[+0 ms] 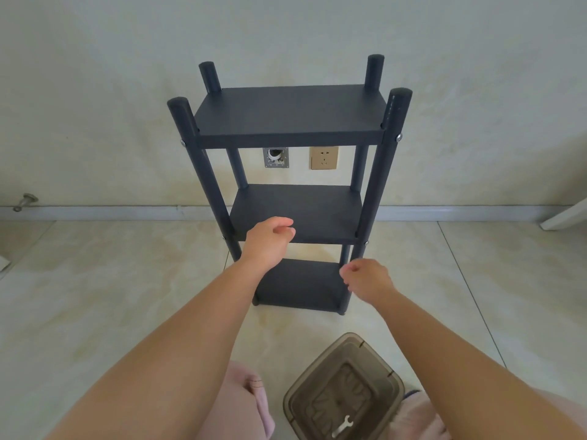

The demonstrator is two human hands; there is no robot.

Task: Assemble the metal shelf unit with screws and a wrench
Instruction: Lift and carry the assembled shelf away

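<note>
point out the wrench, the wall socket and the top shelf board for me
wrench (342,426), head view, on its middle, lying in the brown bin
wall socket (323,157), head view, centre of its faceplate
top shelf board (290,111), head view, middle of its flat surface

One shelf unit (290,185) at centre frame: three shelves, four posts, four visible screws (others possibly hidden). One bin (344,389) and one wrench (342,425), lower right. Two hands; two wall plates.

no readable text, labels or numbers
</note>
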